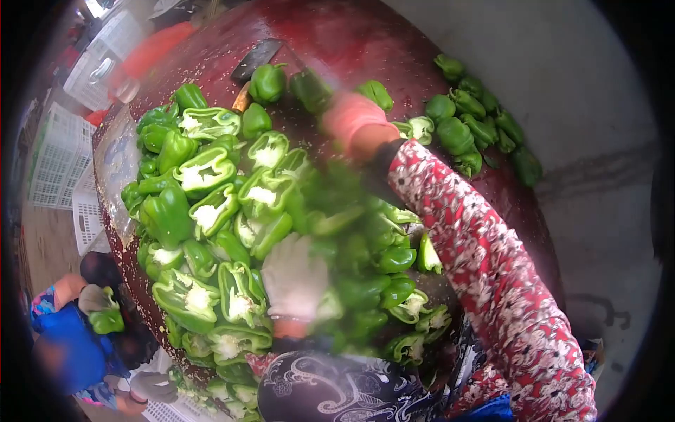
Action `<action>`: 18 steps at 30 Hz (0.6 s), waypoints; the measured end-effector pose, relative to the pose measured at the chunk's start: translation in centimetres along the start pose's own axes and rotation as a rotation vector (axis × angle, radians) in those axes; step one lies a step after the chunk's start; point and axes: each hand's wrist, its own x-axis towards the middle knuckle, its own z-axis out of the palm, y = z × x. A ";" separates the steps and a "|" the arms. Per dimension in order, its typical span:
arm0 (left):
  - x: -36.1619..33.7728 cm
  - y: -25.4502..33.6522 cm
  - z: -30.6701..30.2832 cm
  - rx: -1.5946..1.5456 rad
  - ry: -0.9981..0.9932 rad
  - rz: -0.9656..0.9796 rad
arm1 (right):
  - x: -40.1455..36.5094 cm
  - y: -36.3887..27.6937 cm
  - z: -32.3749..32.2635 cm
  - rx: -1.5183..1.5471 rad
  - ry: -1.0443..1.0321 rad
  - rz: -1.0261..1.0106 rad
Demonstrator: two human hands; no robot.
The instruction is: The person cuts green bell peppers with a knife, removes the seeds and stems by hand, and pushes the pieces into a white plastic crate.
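My right hand (357,123), in a pink glove, reaches across the table, closed on a blurred dark green bell pepper (310,91). A cleaver (257,60) with a wooden handle lies just beyond, beside a whole green pepper (267,84). My left hand (296,278), in a whitish glove, lies near my body over the heap of peppers. Its fingers point away from me and look flat, though blur softens their outline. Around it are halved peppers (240,292) showing white cores and seeds. A smeared green patch hides detail between my hands.
Whole peppers (457,136) sit at the right edge of the dark red round table (351,35). On the left stand white plastic crates (56,155). At the lower left another person in blue (67,344) has a gloved hand on a pepper (105,320).
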 end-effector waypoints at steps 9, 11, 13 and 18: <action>0.1 0.2 -0.1 -0.017 -0.003 0.007 | -5.4 1.0 -2.7 0.844 0.117 -0.101; 0.2 0.3 -0.2 0.002 0.003 0.004 | -6.8 -0.2 -2.8 0.765 0.192 -0.067; 0.2 0.2 -0.1 -0.005 0.006 -0.006 | -7.0 -0.6 -2.7 0.675 0.285 -0.044; 0.1 0.0 0.1 -0.012 0.016 0.008 | -4.3 -0.6 -1.9 0.687 0.428 -0.017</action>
